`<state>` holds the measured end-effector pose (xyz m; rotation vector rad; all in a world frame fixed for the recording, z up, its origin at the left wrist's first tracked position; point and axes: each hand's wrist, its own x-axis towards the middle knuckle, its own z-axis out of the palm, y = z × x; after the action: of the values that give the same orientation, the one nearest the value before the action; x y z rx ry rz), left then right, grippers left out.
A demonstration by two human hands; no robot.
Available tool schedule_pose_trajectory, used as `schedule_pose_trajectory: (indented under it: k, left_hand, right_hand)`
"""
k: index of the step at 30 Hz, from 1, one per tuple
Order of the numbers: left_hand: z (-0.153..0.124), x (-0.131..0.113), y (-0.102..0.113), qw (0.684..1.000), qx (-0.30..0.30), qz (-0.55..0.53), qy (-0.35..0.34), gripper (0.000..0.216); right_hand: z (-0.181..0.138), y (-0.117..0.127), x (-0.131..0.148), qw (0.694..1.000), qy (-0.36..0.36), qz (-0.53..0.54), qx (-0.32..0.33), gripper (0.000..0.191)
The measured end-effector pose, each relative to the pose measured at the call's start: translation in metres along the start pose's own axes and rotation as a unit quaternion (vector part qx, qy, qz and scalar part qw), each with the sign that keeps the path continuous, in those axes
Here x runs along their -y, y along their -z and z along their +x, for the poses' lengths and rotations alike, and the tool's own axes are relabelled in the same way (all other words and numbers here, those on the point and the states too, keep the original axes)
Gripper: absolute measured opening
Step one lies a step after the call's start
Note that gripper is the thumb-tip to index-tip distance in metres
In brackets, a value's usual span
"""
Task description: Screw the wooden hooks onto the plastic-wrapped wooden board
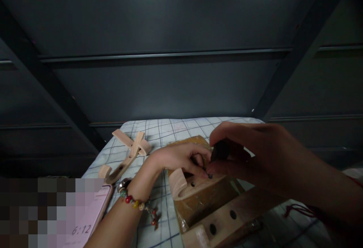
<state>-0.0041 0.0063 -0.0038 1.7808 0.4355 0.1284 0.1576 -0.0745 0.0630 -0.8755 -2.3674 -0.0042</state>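
Observation:
A pale wooden hook (179, 185) with a curled end and dark holes lies on a brown packet wrapped in clear film (200, 206). My left hand (183, 159) is closed on this hook from behind, its fingertips beside one of the holes. Just above that hole, my right hand (255, 153) pinches a small dark piece (221, 150) between thumb and fingers; its kind cannot be made out. Nearer to me, a second wooden hook (222, 219) with two visible dark holes rests on the packet, partly under my right hand.
More wooden hooks (133, 150) lie crossed on the checked cloth (161, 130) at the left. A phone (85, 217) showing 6:12 is at the lower left, partly covered by a pixelated patch. A dark panelled wall (170, 85) rises behind the cloth-covered surface.

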Motion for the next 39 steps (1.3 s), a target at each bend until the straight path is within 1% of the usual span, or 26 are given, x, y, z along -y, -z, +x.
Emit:
schedule_pose_trajectory:
  k: [3,6,8,12,16,18,22,26,29,31,33,39]
  left_hand:
    - [0.002,0.001,0.001,1.0,0.009,-0.006,-0.009,0.017]
    - [0.003,0.003,0.001,1.0,0.023,-0.009,-0.014,0.017]
    - [0.003,0.004,0.001,1.0,0.023,-0.006,-0.014,0.017]
    - [0.002,0.004,-0.001,1.0,0.015,0.003,-0.011,0.017]
    - [0.001,0.002,-0.001,1.0,0.011,0.013,-0.012,0.022]
    - [0.0,0.001,0.0,1.0,0.008,0.018,-0.01,0.022]
    - [-0.001,0.0,0.0,1.0,-0.009,0.028,-0.006,0.023]
    - [-0.002,0.0,-0.001,0.999,-0.033,0.034,-0.003,0.022]
    - [-0.003,-0.002,-0.002,0.999,-0.037,0.032,0.003,0.023]
    - [-0.004,-0.004,-0.002,0.999,-0.04,0.032,0.003,0.022]
    - [-0.004,-0.005,-0.003,0.999,-0.043,0.032,-0.001,0.02]
    - [-0.001,-0.001,-0.002,0.999,-0.026,0.041,-0.014,0.023]
  right_hand:
    - [0.0,0.0,0.0,1.0,0.005,0.001,-0.006,0.016]
    - [-0.001,0.0,0.0,1.0,0.024,0.013,-0.013,0.007]
    - [-0.002,0.0,0.0,0.999,0.036,0.023,-0.001,0.005]
    - [-0.002,0.003,-0.003,0.998,0.042,0.038,0.031,0.007]
    - [-0.002,0.01,-0.006,0.996,0.048,0.043,0.067,0.018]
    - [-0.004,0.012,-0.006,0.997,0.043,0.023,0.056,0.016]
    - [-0.004,0.008,-0.005,1.0,0.003,0.008,0.026,0.004]
    - [0.0,0.0,-0.001,1.0,0.008,0.012,0.004,0.007]
    - [0.002,-0.002,0.003,1.0,0.022,0.011,0.013,0.004]
    - [0.001,-0.002,0.004,1.0,0.016,0.01,0.007,0.004]
    - [0.0,-0.002,0.005,1.0,-0.001,0.011,-0.009,0.008]
    - [0.001,-0.002,0.002,0.999,-0.019,-0.018,-0.038,0.013]
